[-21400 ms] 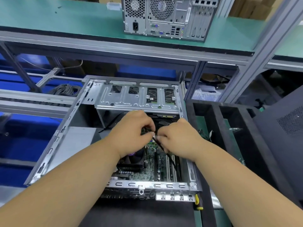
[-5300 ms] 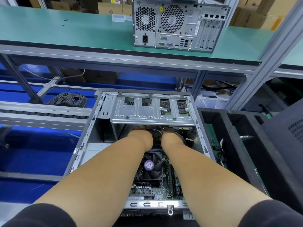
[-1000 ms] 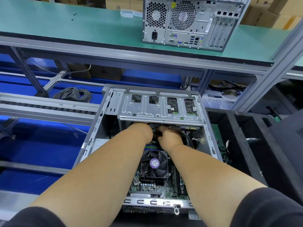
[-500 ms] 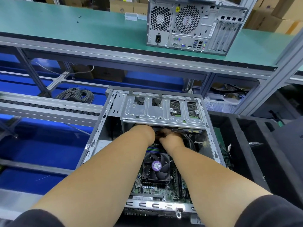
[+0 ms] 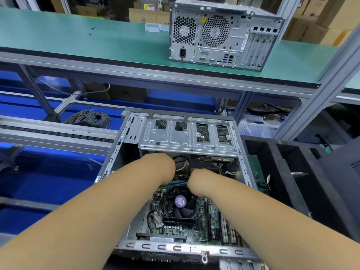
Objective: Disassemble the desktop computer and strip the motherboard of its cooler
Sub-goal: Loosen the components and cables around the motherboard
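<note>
Both hands reach deep into the open computer case [image 5: 124,152], which lies on its side on the lower work surface. Only the back of the left hand [image 5: 161,166] shows, just below the edge of the metal drive cage [image 5: 187,137]; its fingers are hidden, so I cannot tell whether they grip anything. The right hand [image 5: 196,182] sits just beside it, knuckles up and fingers tucked under out of sight, so its hold cannot be told either. Between and just beyond the two hands runs a tangle of thin cables [image 5: 182,162].

Right below the right wrist sits the cooler [image 5: 180,203], a black fan with a round purple sticker on its hub, mounted on the green motherboard [image 5: 175,228] that lies flat on the floor of the case. Memory sticks [image 5: 226,227] stand in their slots to the right of the fan.

To the right of the case stands a black divided bin [image 5: 272,162]. On the green shelf [image 5: 78,39] above, a second computer tower [image 5: 222,36] stands upright with its rear panel facing the camera. A coil of grey wire [image 5: 89,118] lies to the left, behind the case, near a roller rail [image 5: 48,131].
</note>
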